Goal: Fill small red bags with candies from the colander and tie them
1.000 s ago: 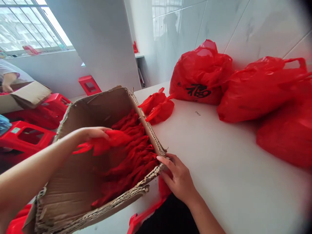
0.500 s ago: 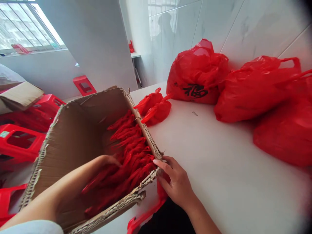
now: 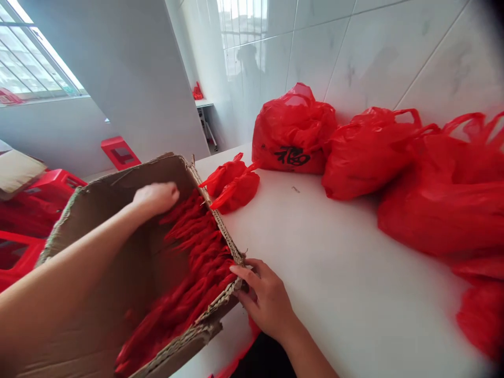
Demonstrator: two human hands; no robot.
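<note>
A worn cardboard box (image 3: 118, 178) leans against the edge of a white table (image 3: 323, 283), tilted toward me. Inside lies a pile of red tassel-like pieces (image 3: 192, 262). My left hand (image 3: 155, 197) reaches deep into the box near its far wall, fingers curled down onto the upper end of the red pile; I cannot make out what they hold. My right hand (image 3: 262, 296) grips the box's near right corner at the table edge, fingers wrapped on the torn cardboard rim.
Several stuffed red plastic bags (image 3: 293, 131) line the tiled wall at the back of the table, and a small knotted red bag (image 3: 232, 184) lies beside the box. Red plastic stools (image 3: 51, 184) stand on the floor at left.
My left hand has gone from the near middle of the red pile up to its far end by the box's back wall. The view has swung right. My right hand stays on the corner.
</note>
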